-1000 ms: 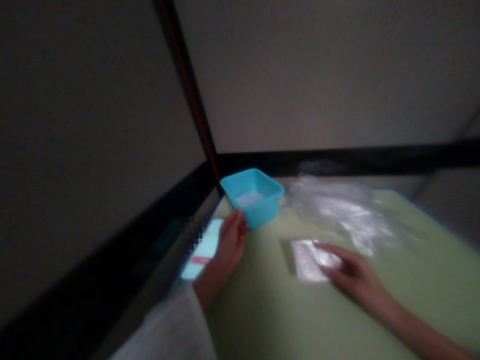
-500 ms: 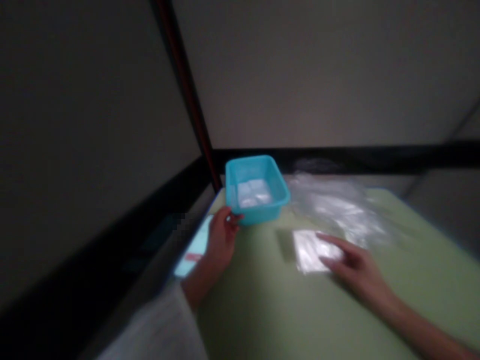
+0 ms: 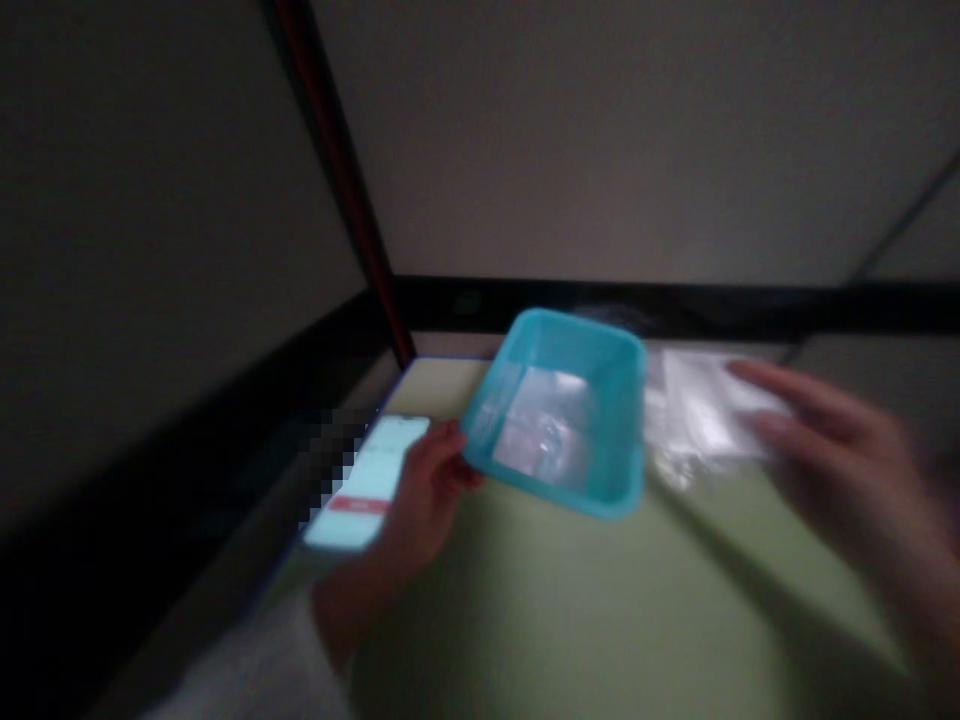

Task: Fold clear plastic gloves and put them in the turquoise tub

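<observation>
Operator's arms: light sleeve, bare hands.
Left arm: one pale grey-white fabric sleeve point(image 3: 259, 650), plain and matte in appearance, loose in cut; its open edge terminates on the forearm, short of the wrist. The left hand point(image 3: 427, 495) is bare. Right arm: the right hand point(image 3: 847, 455) and the visible part of the wrist are bare. Fabric weave and edge stitching: blurred, not legible.

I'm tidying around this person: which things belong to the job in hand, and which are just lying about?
Part of the job, it seems:
Blue basket, held by the left hand
Flat packet in the right hand
Shiny contents of the basket

Apparently lying about:
Lit phone
Clear plastic, role uncertain
</observation>
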Available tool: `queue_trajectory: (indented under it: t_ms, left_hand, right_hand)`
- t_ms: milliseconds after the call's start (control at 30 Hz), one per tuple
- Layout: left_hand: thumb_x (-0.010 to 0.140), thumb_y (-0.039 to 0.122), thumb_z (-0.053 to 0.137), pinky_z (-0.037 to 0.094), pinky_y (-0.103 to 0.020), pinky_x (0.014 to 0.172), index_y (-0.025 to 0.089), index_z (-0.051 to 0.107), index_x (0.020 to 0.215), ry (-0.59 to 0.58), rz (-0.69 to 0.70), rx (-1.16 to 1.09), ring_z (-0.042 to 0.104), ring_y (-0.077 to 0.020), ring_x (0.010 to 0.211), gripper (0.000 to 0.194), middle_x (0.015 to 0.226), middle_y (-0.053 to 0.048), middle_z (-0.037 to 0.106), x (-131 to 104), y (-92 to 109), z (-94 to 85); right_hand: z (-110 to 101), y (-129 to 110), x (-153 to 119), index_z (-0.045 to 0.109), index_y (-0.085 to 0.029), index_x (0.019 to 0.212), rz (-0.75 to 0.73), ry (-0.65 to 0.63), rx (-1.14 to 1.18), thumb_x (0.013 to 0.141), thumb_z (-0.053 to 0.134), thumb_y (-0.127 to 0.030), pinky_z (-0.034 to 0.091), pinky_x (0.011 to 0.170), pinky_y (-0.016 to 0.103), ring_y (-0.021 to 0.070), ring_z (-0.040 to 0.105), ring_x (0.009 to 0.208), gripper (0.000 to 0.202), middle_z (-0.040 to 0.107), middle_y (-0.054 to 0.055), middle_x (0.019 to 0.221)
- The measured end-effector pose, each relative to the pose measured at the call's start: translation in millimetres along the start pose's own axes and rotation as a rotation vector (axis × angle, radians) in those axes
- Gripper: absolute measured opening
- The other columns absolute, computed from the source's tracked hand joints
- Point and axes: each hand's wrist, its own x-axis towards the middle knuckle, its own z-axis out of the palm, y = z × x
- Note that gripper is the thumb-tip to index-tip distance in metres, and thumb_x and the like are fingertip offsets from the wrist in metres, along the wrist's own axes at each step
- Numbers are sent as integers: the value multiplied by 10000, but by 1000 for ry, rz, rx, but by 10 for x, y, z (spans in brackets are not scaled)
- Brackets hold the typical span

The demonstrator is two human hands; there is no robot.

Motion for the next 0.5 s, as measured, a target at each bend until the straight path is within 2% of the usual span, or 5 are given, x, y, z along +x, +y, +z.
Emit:
queue_trajectory:
  t_ms: [100,200,367,500]
  left_hand:
    - [590,206,672,414,-177,413,156,584,607,-92,-24,28,531,-86,446,103,531,43,573,-84,-67,-17]
    - [598,220,687,392,-180,411,160,599,620,-160,-47,34,518,-84,445,109,534,37,576,-148,-105,-28]
    - [606,232,695,393,-186,411,155,619,645,-190,-52,35,518,-88,437,115,525,32,572,-191,-102,-2]
    - [585,242,712,404,-187,408,154,618,643,-168,-68,44,533,-93,437,142,529,32,582,-196,-94,15]
  right_hand:
    - [107,-62,27,724,-331,957,-20,-62,-134,674,754,-297,548,629,257,156,657,776,287,713,-9,1002]
    - [205,-92,60,727,-307,976,-39,-138,-282,672,748,-299,560,603,287,194,660,784,305,714,15,1024]
    - [334,-72,120,728,-256,964,-60,-270,-400,706,690,-304,563,576,294,198,659,746,266,707,34,1048]
    - [390,-29,168,691,-196,979,-155,-354,-546,778,602,-307,554,602,306,184,643,701,246,704,65,978]
